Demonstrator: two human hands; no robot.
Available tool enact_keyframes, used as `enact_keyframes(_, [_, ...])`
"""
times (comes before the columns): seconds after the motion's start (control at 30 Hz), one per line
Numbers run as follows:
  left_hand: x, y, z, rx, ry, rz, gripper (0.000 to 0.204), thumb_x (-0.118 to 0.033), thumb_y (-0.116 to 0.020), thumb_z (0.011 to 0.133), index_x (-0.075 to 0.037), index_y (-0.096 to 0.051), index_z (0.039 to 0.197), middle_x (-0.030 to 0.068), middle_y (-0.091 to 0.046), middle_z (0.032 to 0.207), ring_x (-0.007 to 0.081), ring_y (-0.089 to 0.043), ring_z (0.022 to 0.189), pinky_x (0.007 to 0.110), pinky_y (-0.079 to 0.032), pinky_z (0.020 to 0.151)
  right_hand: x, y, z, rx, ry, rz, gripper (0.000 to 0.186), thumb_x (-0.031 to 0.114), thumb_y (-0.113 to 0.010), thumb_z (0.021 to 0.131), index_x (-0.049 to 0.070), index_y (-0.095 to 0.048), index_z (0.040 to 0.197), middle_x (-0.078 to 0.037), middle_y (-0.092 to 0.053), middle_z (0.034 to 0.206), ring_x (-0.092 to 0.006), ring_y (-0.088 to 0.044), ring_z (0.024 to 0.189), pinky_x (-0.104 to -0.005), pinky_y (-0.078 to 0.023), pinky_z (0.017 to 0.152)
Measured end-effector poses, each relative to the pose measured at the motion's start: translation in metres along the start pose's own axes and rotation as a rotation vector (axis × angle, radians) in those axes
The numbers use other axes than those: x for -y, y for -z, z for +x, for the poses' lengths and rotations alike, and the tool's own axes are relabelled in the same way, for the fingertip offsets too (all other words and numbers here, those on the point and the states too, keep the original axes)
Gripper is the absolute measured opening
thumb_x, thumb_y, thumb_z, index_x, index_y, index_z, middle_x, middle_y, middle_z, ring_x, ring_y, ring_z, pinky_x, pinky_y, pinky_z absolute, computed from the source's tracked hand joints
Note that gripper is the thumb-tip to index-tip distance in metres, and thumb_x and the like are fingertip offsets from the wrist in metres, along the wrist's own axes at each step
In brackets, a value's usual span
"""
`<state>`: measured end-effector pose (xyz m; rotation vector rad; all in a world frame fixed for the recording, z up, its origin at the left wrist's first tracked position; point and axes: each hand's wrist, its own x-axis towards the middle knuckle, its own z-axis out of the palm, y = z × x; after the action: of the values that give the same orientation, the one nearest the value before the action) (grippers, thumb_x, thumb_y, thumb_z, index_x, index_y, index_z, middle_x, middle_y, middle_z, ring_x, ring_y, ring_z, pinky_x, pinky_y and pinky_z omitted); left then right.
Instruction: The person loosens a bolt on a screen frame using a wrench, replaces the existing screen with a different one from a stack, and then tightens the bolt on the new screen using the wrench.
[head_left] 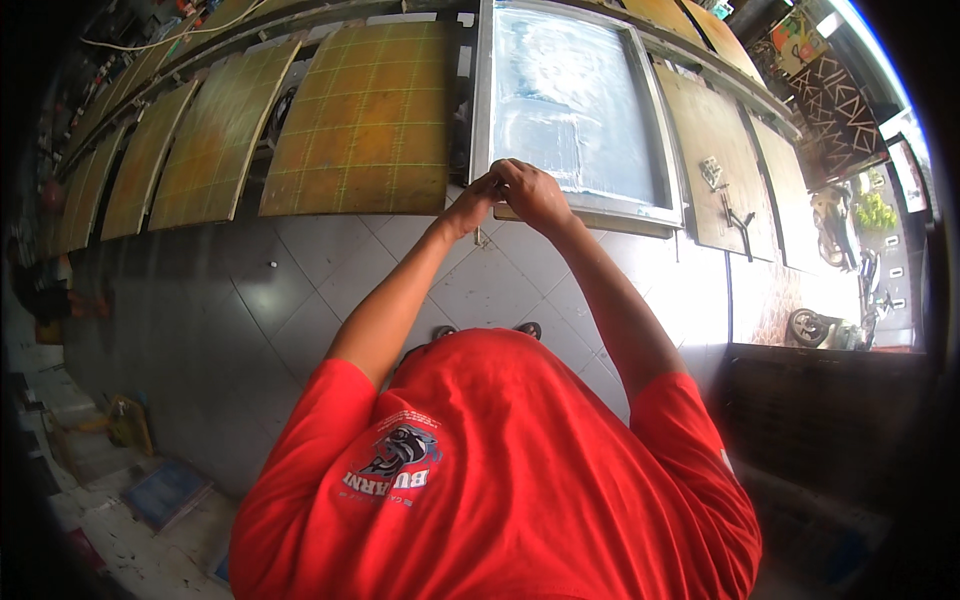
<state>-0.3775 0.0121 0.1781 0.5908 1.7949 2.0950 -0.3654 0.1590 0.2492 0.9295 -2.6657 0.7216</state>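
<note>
Frame (483, 100), its pale mesh (575, 90) already smeared white, lay ahead; left hand (472, 208) and right hand (537, 195) met at its near-left corner, fingers curled, any grip hidden; remaining work was unclear.

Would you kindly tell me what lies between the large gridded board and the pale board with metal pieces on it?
In the head view, a framed, whitish panel lies between the gridded board and the pale board.

Person had on a bright red tee (540, 470), kinda loose, short sleeves (665, 415). Left chest had a dark grey-and-white graphic (400, 450) with lettering, right sleeve a little white mark (726, 460). Dark footwear (445, 331) too.
</note>
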Motion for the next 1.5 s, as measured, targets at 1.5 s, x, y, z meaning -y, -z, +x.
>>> enact_keyframes(1.5, [0.007,-0.009,-0.074,-0.649,0.145,0.434,0.035,-0.018,-0.061,0.087,-0.007,-0.041,0.061,-0.0052,-0.033,0.056,0.0038,-0.029,0.056,0.024,-0.026,0.050,-0.130,0.070,-0.169,-0.668,-0.801,-0.165,0.029,0.022,-0.054,0.089,0.001,-0.056,0.109,-0.019,-0.060,0.097,-0.0282,-0.057,0.090,-0.0385,-0.043,0.082])
